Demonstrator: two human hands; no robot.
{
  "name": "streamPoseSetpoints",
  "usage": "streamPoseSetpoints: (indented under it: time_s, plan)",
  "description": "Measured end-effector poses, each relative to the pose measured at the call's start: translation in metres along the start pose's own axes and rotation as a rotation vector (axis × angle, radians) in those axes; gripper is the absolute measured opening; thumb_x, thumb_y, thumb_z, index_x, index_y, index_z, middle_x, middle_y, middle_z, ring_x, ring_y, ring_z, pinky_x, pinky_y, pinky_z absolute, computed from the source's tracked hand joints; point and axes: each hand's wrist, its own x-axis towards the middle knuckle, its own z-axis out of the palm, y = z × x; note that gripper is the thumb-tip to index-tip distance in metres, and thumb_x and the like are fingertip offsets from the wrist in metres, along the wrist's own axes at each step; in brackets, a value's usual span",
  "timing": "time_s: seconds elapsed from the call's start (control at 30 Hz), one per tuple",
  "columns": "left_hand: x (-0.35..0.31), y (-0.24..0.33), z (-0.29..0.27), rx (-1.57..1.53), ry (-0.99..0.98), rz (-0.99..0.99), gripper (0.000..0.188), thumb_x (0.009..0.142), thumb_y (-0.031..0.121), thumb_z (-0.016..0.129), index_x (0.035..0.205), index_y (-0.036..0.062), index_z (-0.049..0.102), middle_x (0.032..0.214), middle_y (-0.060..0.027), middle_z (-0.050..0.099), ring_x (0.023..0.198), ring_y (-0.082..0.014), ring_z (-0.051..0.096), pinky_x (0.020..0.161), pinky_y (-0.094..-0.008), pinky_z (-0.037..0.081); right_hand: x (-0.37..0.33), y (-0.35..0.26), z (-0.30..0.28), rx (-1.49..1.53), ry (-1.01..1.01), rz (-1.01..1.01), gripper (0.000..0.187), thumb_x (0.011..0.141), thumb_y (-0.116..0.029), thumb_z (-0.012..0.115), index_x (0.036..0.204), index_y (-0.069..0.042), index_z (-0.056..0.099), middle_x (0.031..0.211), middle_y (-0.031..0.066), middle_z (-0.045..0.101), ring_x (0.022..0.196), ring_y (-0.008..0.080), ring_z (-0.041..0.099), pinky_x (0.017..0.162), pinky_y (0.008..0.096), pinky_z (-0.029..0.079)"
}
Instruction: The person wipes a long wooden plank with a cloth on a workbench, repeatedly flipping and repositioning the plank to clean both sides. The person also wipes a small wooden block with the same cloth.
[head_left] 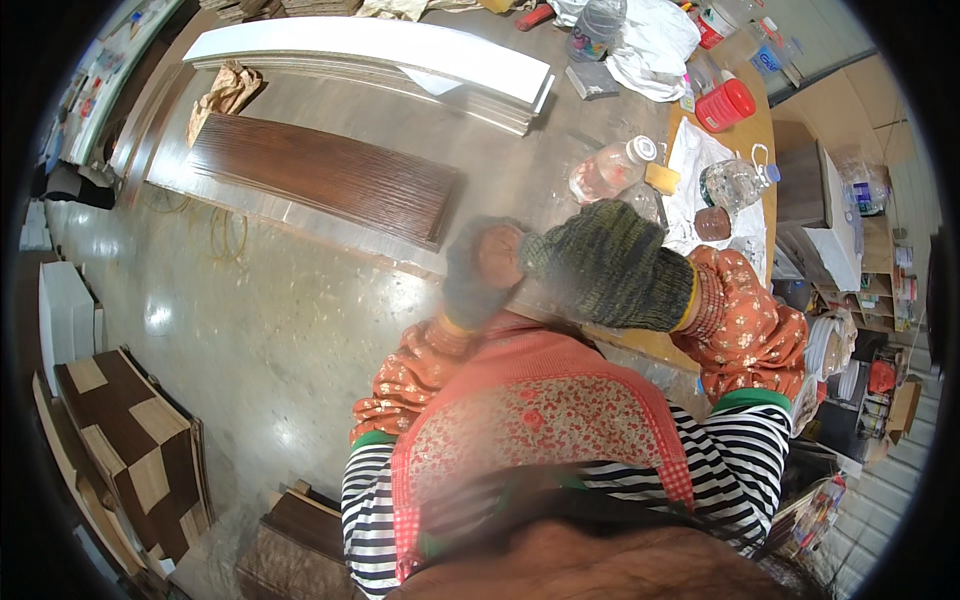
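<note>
In front of my apron, my two hands meet at the near edge of the worktable, both in dark knitted gloves. My left hand [468, 278], smeared by motion, is closed round a rounded brownish-pink thing [499, 255] whose kind I cannot make out. Beside it, my right hand [615, 265] has its back turned up and its fingers curled under toward that thing; what they hold is hidden. Left of my hands lies a dark brown wood-grain board [325, 178] on the table. A brown-stained small cup [712, 223] stands right of my right hand.
Stacked white-topped strips [370, 55] lie along the far side, near crumpled brown paper [225, 98]. To the right are a clear bottle [612, 168], a water jug [738, 184], a red jar [725, 105] and white cloths [655, 50]. Patterned panels [130, 450] lean at lower left.
</note>
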Motion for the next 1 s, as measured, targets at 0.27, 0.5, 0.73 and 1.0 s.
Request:
streamPoseSetpoints:
  time_s: [0.27,0.5,0.73,1.0]
  plan:
    - [0.011,0.029,-0.031,0.096,-0.005,0.054,0.045,0.067,0.012,0.078,0.106,0.0051,0.058,0.100,-0.0124,0.062,0.089,-0.0287,0.062,0.076,-0.0365,0.049,0.014,-0.022,0.009,0.460,-0.045,-0.053,0.025,0.090,-0.022,0.047,0.086,-0.003,0.062,0.070,0.0158,0.061,0.058,0.0263,0.060,0.048,0.0422,0.048]
    - [0.009,0.023,-0.042,0.199,0.092,0.100,0.049,0.065,0.009,0.074,0.110,0.0017,0.056,0.100,-0.0140,0.061,0.090,-0.0310,0.061,0.076,-0.0385,0.049,0.039,-0.026,0.020,1.375,-0.249,-0.055,0.022,0.082,-0.023,0.053,0.078,-0.006,0.067,0.071,0.0126,0.063,0.064,0.0273,0.062,0.059,0.0392,0.048]
    - [0.008,0.014,-0.037,0.148,0.176,0.087,0.051,0.064,0.005,0.072,0.111,-0.0005,0.054,0.099,-0.0133,0.061,0.087,-0.0283,0.061,0.076,-0.0353,0.049,0.030,-0.034,0.024,1.537,-0.195,0.101,0.020,0.080,-0.022,0.057,0.082,-0.005,0.067,0.074,0.0131,0.065,0.068,0.0275,0.065,0.063,0.0389,0.051]
    - [-0.001,0.007,-0.034,0.041,0.150,0.034,0.045,0.075,0.000,0.069,0.117,0.0006,0.052,0.110,-0.0094,0.059,0.099,-0.0207,0.059,0.087,-0.0323,0.049,0.019,-0.044,0.025,1.754,-0.215,0.266,0.020,0.080,-0.025,0.058,0.085,-0.007,0.067,0.078,0.0113,0.067,0.067,0.0295,0.065,0.059,0.0402,0.052]
